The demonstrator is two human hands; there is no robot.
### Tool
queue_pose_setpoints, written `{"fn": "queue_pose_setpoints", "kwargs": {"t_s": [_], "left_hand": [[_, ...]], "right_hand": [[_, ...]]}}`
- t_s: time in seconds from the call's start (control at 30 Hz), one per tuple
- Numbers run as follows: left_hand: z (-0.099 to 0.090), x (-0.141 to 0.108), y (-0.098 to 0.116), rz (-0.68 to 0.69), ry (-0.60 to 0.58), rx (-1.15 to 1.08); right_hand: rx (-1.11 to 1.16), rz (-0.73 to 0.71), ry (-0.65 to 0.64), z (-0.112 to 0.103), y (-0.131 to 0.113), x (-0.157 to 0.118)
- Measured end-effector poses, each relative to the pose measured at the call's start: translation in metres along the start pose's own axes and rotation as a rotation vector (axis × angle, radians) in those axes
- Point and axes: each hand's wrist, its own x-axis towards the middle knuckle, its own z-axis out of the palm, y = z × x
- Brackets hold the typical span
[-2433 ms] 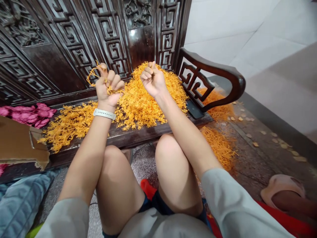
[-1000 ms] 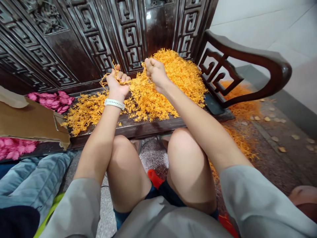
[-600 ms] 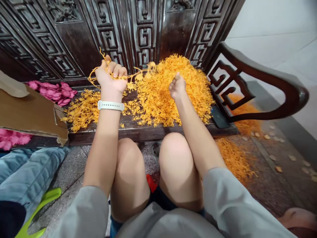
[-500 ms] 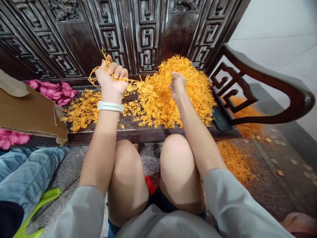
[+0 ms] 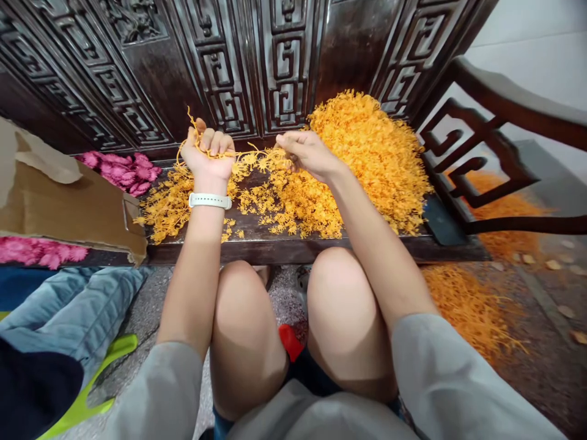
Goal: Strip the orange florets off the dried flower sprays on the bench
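My left hand (image 5: 208, 160), with a pale watch band on its wrist, is closed round thin orange plastic stems (image 5: 189, 115). Some stems stick up past the thumb, and others run out rightward with small flower-like pieces (image 5: 257, 160) on them. My right hand (image 5: 314, 156) pinches at the right end of these stems; its fingertips partly hide what they grip. Behind and beside it rises a large heap of small orange plastic flower pieces (image 5: 371, 165) on the dark wooden bench (image 5: 257, 244). A smaller orange pile (image 5: 167, 205) lies below my left hand.
A cardboard box (image 5: 82, 205) stands at the left, with pink flower pieces (image 5: 123, 171) behind it. Carved wooden panelling (image 5: 220, 67) backs the bench, and a curved armrest (image 5: 509, 110) bounds the right. Orange strands (image 5: 468, 305) lie on the floor. Another person's jeans (image 5: 87, 299) show at left.
My right hand has moved left from in front of the heap to the stems by my left hand. My left hand keeps its grip. The view has shifted slightly.
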Motion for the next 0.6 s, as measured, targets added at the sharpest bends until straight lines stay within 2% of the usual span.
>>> {"fn": "queue_pose_setpoints", "kwargs": {"t_s": [0.1,0.2,0.3,0.4,0.43,0.5,0.6], "left_hand": [[-0.001,-0.001,-0.002,-0.038,0.043,0.008],[0.003,-0.005,0.0,-0.066,0.004,-0.084],[0.006,-0.013,0.011,-0.032,-0.036,-0.161],[0.007,-0.021,0.023,0.057,-0.05,-0.133],[0.008,-0.022,0.025,0.084,-0.044,-0.11],[0.011,-0.022,0.023,0.122,-0.021,-0.083],[0.016,-0.017,0.011,0.157,-0.026,-0.106]], "right_hand": [[0.026,-0.122,0.1,0.005,0.013,0.015],[0.108,-0.205,0.251,0.004,0.023,0.032],[0.27,-0.158,0.434,-0.016,0.029,0.038],[0.424,-0.087,0.642,-0.046,0.034,0.037],[0.452,-0.066,0.666,-0.053,0.035,0.036],[0.459,-0.02,0.61,-0.058,0.038,0.035],[0.328,0.031,0.385,-0.041,0.034,0.034]]}}
